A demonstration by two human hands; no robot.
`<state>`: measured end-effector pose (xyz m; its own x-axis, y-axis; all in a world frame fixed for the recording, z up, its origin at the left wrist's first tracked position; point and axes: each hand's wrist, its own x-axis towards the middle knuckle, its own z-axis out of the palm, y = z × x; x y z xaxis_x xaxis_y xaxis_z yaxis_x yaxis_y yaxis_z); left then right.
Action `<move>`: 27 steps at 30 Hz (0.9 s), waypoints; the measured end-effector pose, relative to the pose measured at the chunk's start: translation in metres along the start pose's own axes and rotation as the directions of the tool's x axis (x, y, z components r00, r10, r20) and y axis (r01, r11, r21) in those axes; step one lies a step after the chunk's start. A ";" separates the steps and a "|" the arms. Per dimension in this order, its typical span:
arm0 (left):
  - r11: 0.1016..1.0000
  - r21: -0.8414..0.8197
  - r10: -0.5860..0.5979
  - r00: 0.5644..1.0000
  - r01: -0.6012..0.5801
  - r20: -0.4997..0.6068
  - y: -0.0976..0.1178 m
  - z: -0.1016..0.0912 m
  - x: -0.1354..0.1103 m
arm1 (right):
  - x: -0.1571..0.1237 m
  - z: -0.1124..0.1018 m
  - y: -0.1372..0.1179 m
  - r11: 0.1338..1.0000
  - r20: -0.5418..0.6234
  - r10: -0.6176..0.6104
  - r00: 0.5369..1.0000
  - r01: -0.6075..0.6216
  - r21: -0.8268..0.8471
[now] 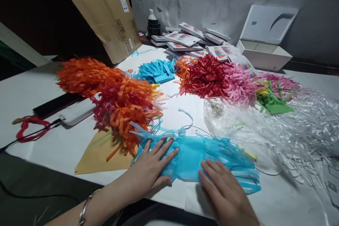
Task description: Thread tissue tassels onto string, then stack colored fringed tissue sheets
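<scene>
A piece of blue fringed tissue paper (189, 160) lies flat near the front edge of the table, its cut strips fanning out at both ends. My left hand (156, 164) rests on its left part, fingers spread and palm down. At its lower right edge is my right hand (222, 187), fingers stretched out close together, the tips at the paper; whether they press on it I cannot tell. Neither hand grasps anything. Just left of the blue paper sits a heap of orange and dark pink fringe (129, 109), partly over a tan paper sheet (103, 153).
Behind are blue (156, 70), red (208, 76), pink (239, 83) and green fringe bundles (275, 102). Clear plastic strips (299, 127) spread on the right. Several flat boxes (182, 39), an open white box (265, 54) and a cardboard carton (116, 24) stand farther back. A white power bank (79, 111) lies left.
</scene>
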<state>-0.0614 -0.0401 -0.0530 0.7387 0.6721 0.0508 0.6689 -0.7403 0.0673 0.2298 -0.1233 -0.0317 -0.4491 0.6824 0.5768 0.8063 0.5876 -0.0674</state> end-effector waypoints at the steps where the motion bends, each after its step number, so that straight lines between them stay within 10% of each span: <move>1: 1.000 -0.006 -0.004 1.000 0.004 -0.005 -0.004 -0.003 -0.001 | 0.005 0.007 -0.003 0.997 0.030 -0.074 0.997 0.073 0.028; 9: 0.978 -0.195 0.030 0.975 -0.075 -0.222 0.014 -0.049 0.001 | 0.000 0.032 0.000 0.998 -0.001 -0.053 0.999 0.053 0.041; 17: 0.948 -0.219 0.179 0.956 -0.230 -0.232 0.041 -0.012 0.028 | 0.005 0.018 -0.002 0.995 0.058 -0.034 0.998 0.028 0.097; 27: 0.930 -0.337 0.104 0.984 -0.149 -0.148 0.039 -0.024 0.025 | 0.002 0.020 -0.002 0.959 -0.004 0.101 0.995 -0.097 0.266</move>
<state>-0.0191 -0.0514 -0.0248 0.7837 0.5865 0.2043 0.4840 -0.7829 0.3908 0.2197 -0.1146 -0.0473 -0.3633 0.7366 0.5705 0.7141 0.6134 -0.3372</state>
